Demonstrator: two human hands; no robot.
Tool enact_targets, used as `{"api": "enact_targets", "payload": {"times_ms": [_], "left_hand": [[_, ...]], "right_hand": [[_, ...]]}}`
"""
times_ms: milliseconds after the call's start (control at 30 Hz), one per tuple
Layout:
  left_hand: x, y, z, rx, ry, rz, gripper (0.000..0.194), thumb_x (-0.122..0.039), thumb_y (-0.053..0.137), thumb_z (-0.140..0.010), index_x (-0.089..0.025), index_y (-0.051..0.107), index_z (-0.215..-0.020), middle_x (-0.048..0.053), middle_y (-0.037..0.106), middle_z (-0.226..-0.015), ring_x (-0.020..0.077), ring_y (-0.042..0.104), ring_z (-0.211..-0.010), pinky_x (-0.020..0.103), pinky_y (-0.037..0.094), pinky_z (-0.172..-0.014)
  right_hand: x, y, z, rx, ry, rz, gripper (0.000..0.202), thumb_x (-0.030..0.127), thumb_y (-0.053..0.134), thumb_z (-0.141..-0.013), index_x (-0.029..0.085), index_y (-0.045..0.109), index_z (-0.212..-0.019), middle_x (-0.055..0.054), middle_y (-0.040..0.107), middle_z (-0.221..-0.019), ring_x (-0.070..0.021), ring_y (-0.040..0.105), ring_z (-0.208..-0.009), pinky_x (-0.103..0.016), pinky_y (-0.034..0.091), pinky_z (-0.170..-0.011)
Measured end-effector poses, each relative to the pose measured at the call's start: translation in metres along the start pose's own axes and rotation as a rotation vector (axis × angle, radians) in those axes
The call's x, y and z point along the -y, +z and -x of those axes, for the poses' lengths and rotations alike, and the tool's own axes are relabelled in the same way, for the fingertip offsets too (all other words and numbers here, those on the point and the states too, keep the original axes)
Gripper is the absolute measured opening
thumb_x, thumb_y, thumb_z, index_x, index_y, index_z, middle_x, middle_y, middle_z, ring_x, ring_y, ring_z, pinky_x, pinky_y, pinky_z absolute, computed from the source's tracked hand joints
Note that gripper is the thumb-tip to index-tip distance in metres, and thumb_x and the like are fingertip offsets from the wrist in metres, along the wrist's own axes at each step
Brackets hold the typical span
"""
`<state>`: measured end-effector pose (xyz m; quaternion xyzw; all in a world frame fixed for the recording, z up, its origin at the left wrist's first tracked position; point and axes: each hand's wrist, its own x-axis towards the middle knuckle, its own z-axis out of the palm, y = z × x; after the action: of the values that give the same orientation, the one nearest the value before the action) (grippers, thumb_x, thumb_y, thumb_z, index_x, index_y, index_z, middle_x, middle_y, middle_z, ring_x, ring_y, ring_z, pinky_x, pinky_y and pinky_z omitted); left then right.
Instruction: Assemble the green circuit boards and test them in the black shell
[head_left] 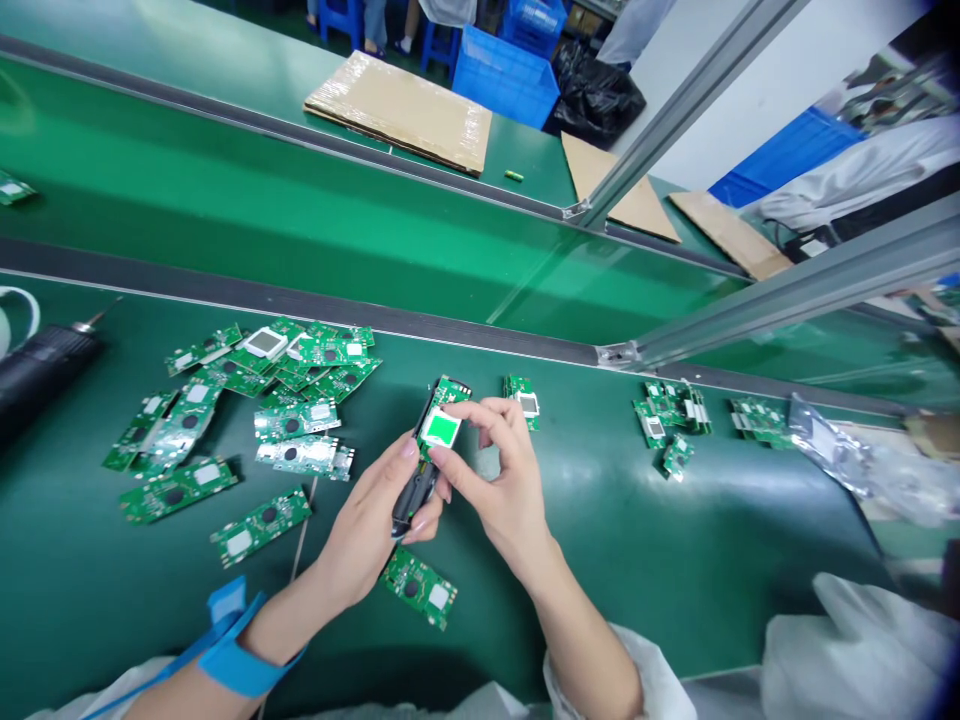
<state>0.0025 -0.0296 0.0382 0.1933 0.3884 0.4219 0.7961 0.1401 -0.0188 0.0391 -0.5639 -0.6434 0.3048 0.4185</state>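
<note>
My left hand [364,515] is closed round a slim black plastic housing [411,497], held tilted above the table. In the housing's upper part sits a green circuit board [452,391]. A small square display [441,429] with a white frame and bright green face lies over that board. My right hand [510,475] is closed on the display, thumb and index finger at its right edge; the other fingers are curled. My left thumb touches the display's left side. A loose circuit board [420,588] lies on the table below my left hand.
Several circuit boards [180,425] are heaped at left; smaller groups [671,410] lie at right near a clear plastic bag [832,450]. A black electric screwdriver [49,365] is at far left. Beyond a metal-framed partition [697,95] lie cardboard sheets [405,110] and a blue crate [504,78].
</note>
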Motion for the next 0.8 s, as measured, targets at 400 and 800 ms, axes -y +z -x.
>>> {"api": "enact_targets", "payload": {"times_ms": [400,800], "left_hand": [[0.0026,0.0001,0.0036,0.010,-0.012,0.026,0.035,-0.049,0.060,-0.089,-0.015,0.056,-0.081,-0.002,0.057,-0.056,0.0051,0.037,-0.042,0.018,0.030,-0.042],[0.0026,0.0009,0.0034,0.027,-0.003,0.023,0.032,-0.046,0.056,-0.092,-0.015,0.057,-0.083,0.000,0.059,-0.062,0.0048,0.039,-0.042,0.018,0.030,-0.042]], "right_hand": [[0.0026,-0.0057,0.0002,0.084,-0.009,-0.057,0.028,0.022,0.067,-0.087,0.029,0.063,-0.114,0.001,0.051,-0.088,-0.0130,0.050,-0.079,-0.025,0.048,-0.070],[0.0057,-0.0060,-0.0011,0.091,-0.019,-0.103,0.026,0.021,0.067,-0.087,0.027,0.064,-0.113,0.002,0.050,-0.082,-0.0112,0.048,-0.070,-0.024,0.045,-0.061]]}}
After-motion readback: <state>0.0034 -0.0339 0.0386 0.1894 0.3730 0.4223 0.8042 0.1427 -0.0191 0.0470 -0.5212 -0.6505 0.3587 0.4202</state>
